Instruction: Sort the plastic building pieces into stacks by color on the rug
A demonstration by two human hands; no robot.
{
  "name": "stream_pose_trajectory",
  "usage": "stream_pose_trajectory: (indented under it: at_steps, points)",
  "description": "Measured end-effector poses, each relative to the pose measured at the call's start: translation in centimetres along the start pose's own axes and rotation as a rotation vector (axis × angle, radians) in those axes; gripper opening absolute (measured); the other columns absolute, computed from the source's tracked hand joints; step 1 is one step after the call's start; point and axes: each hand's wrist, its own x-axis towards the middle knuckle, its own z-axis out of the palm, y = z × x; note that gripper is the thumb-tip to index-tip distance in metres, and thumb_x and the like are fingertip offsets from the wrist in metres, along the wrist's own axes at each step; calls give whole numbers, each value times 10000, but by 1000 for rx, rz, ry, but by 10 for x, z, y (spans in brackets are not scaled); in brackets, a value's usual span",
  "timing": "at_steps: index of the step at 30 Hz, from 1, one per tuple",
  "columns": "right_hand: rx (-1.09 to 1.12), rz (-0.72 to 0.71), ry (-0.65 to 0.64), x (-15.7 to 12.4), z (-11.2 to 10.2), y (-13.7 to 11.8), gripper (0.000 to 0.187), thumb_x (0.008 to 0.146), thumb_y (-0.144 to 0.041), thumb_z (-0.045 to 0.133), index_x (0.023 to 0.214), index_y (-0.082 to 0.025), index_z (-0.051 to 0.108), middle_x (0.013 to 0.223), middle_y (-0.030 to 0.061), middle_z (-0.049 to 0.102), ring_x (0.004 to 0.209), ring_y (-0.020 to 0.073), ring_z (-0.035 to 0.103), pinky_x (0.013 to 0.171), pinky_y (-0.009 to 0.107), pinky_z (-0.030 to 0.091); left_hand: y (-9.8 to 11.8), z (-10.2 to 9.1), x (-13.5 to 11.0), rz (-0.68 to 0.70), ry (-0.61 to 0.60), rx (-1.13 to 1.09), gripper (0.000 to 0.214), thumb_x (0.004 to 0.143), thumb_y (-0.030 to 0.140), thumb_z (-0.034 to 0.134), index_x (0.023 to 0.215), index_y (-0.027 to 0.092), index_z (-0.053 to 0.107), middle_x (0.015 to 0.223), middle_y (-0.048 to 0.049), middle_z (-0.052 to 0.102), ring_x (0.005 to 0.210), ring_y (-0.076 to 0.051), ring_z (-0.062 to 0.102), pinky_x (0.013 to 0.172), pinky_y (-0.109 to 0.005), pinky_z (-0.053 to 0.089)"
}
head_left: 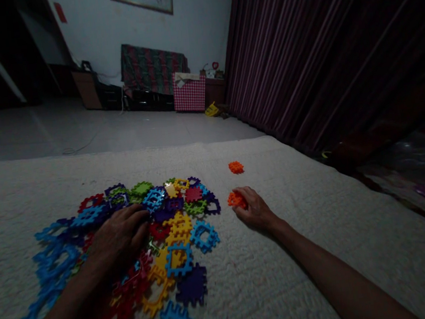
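A heap of flat interlocking plastic pieces [166, 224] in blue, yellow, red, green and purple lies on a pale textured blanket [319, 249]. My left hand [120, 236] rests palm down on the heap, fingers spread over the pieces. My right hand [253, 208] lies to the right of the heap with its fingers closed on an orange piece [236, 200] that touches the blanket. A second orange piece [236, 167] lies alone a little farther away.
Dark striped curtains [318, 54] hang along the right. Beyond the blanket is bare floor [119, 128], with a covered cabinet [154, 75], a checked red box [190, 94] and a yellow object [211, 110] by the far wall.
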Motion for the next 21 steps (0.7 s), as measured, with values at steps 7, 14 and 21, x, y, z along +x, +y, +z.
stream_pose_trajectory:
  at_steps: [7,14,21]
  points:
    - [128,-113,28,-1,4,-10,219,790,-207,616,1008,-186,619,1013,96,623,960,229,570,872,373,477,1,-2,1,4,-11,14,461,945,427,369,1144,204,719,1289,-104,654,1177,-299,609,996,-436,510]
    - [259,-244,20,1,11,-19,196,865,-155,515,1004,-206,643,1067,97,625,1005,206,589,868,344,489,-1,0,0,-1,-13,45,473,951,435,359,1159,203,715,1304,-104,645,1189,-296,600,1014,-429,497]
    - [103,-175,99,2,15,-16,151,880,-160,504,936,-199,639,965,90,647,936,214,587,850,351,486,-2,0,-1,0,-23,39,481,959,443,343,1167,211,710,1313,-95,639,1200,-295,587,1012,-432,493]
